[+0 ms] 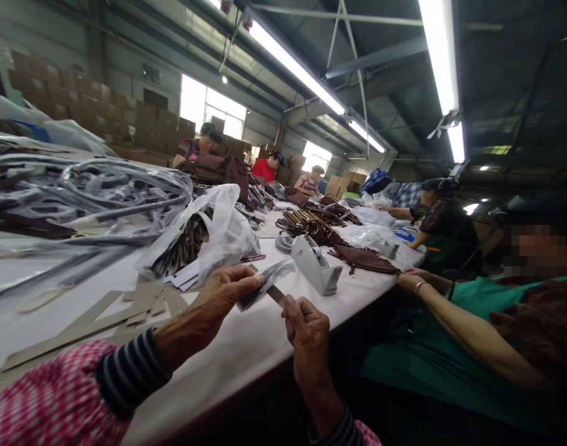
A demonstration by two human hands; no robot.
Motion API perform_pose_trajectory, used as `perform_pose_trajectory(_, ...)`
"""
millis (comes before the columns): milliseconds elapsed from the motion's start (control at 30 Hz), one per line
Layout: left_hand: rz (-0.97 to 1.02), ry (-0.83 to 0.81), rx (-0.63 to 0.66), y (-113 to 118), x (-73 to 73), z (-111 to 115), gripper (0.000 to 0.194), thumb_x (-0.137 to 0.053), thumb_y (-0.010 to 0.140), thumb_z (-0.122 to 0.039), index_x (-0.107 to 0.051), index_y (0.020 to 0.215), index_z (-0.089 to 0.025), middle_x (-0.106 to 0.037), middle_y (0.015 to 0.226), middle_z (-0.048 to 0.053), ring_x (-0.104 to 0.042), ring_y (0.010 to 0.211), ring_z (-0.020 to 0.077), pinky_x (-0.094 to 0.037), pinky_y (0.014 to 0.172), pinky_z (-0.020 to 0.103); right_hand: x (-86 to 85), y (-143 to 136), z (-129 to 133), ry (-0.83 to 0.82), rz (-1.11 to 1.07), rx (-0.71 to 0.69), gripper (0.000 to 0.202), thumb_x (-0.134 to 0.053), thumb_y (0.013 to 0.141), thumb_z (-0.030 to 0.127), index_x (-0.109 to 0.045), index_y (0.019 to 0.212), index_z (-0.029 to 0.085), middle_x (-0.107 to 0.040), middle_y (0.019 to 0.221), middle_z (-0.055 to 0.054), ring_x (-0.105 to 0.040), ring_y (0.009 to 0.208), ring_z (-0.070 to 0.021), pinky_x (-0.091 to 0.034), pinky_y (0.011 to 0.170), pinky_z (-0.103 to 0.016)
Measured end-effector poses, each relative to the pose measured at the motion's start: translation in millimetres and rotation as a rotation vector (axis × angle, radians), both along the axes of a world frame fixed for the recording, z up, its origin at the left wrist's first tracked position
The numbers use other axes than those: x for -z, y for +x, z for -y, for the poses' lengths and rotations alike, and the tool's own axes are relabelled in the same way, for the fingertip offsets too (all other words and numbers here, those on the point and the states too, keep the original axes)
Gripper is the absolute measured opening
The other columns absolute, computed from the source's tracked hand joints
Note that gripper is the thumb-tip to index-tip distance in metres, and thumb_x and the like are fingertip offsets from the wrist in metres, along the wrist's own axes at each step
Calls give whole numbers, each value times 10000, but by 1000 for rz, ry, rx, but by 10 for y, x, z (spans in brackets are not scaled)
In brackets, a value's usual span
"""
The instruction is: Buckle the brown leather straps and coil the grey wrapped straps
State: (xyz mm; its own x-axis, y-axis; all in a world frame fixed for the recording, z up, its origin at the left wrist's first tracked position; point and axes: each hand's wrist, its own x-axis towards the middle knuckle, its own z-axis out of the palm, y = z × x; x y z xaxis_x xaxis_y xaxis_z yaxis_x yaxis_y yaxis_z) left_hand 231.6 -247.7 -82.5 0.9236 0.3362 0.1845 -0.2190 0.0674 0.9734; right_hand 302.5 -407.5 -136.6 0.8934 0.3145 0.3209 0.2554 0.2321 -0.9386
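My left hand [218,300] pinches a small dark piece in clear plastic wrap [277,272] between thumb and fingers, above the table edge. A narrow grey-brown strip [277,295] runs from it down to my right hand [306,325], whose thumb and bent fingers grip its lower end. Whether the strip lies inside the plastic or behind it, I cannot tell. Just beyond my hands stands a light grey tape dispenser [315,266]. Loose grey cardboard strips [139,310] lie on the white table [246,353] left of my hands.
An opened white plastic bag [228,229] holds many strips. Plastic-wrapped straps [102,192] are heaped at the left. Brown bags with gold hardware [311,226] pile up farther back. At the right, a co-worker in a green apron [478,297] holds a brown pouch [367,259]. Other people sit around the table.
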Motion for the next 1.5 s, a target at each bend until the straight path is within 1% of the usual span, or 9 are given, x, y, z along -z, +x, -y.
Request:
perform_pose_trajectory(167, -25, 85, 9, -33, -45, -29, 353, -752, 768, -484, -637, 712, -155, -509, 628, -38, -391, 615, 117, -284, 584, 258, -54, -60, 48, -61, -90, -128, 495, -692, 899, 581, -628, 679, 142, -445, 492, 58, -248, 414, -41, -151, 407, -212)
perform_pose_trajectory(300, 1, 314, -25, -58, -66, -77, 278, -728, 781, -434, -656, 726, -171, -536, 665, -30, -431, 639, 135, -301, 604, 276, -126, -143, 185, -116, 22, -221, 298, -723, 912, 431, -716, 1038, 161, -626, 631, 21, -444, 462, -73, -307, 444, -198)
perform_pose_trajectory(433, 45, 556, -95, -51, -13, -102, 227, -702, 788, -396, -671, 730, -179, -634, 848, 25, -553, 835, 212, -383, 744, 328, -222, -212, 332, -288, 176, -358, 384, -777, 853, 266, -692, 1227, 256, -748, 943, -13, -582, 617, -106, -447, 566, -215)
perform_pose_trajectory(533, 47, 664, -104, -33, 53, -107, 182, -691, 803, -356, -673, 753, -182, -617, 900, 33, -561, 880, 224, -396, 792, 348, -239, -213, 368, -435, 367, -354, 463, -794, 790, 119, -707, 1213, 287, -745, 1101, -3, -589, 647, -103, -471, 605, -218)
perform_pose_trajectory(700, 136, 944, -10, -15, 203, -94, 205, -636, 898, -342, -604, 770, -185, -589, 886, 41, -514, 900, 233, -386, 792, 364, -90, -51, 271, -358, 702, -166, 141, -638, 977, 165, -764, 1006, 222, -726, 886, -31, -670, 829, -176, -508, 765, -269)
perform_pose_trajectory(900, 85, 1291, 76, -61, 415, -39, 80, -581, 940, -219, -611, 870, -196, -643, 921, 40, -483, 972, 264, -334, 856, 429, 68, 234, 122, -394, 692, -235, 154, -671, 943, 177, -796, 856, 201, -677, 871, -44, -656, 832, -183, -498, 752, -278)
perform_pose_trajectory(1167, -46, 949, 8, -56, 496, -53, 209, -619, 926, -363, -551, 1062, -218, -604, 1004, 45, -540, 897, 231, -416, 775, 360, -55, 440, -23, -403, 129, -436, 149, -810, 718, 179, -729, 843, 185, -698, 692, 23, -620, 616, -152, -465, 594, -248)
perform_pose_trajectory(1300, -61, 844, 19, -50, 473, -13, 413, -643, 866, -334, -490, 1232, -222, -646, 1090, 71, -592, 981, 263, -453, 862, 401, -172, 498, -82, -462, 136, -517, 327, -800, 672, 157, -721, 988, 193, -647, 667, 63, -547, 565, -117, -395, 538, -217)
perform_pose_trajectory(1500, -102, 840, 4, -30, 489, -41, 625, -668, 813, -302, -434, 1388, -229, -668, 1127, 72, -590, 1089, 307, -406, 997, 496, -196, 477, -139, -467, 105, -536, 58, -747, 657, 157, -702, 691, 147, -651, 667, 21, -554, 635, -129, -415, 594, -230)
